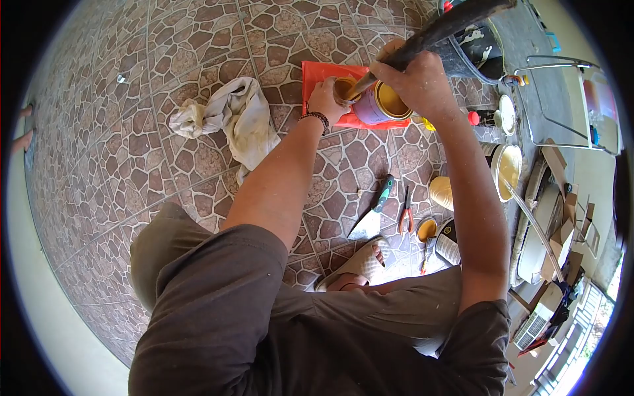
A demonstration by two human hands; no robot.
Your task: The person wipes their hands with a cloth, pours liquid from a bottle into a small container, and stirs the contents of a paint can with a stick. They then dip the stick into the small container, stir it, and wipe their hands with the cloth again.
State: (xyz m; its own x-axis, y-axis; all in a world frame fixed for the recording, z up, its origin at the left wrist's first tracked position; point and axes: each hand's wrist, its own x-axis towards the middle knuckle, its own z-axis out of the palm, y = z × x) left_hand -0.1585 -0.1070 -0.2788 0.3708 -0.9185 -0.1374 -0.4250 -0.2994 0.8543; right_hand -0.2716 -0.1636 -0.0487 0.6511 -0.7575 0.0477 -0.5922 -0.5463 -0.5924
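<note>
My left hand, with a beaded bracelet at the wrist, is wrapped around a small open container with yellow-brown paint inside. My right hand grips a dark, rough wooden stick. The paint-coated lower end of the stick reaches down into the small container's mouth. Right beside it stands an open paint can with yellow-ochre paint, partly covered from view by my right hand. Both containers are over a red plastic sheet on the floor.
A stained cloth lies left on the tiled floor. Near my sandalled foot are a scraper, pliers and a paint-filled lid. A white bucket, a black bucket and a metal rack line the right side.
</note>
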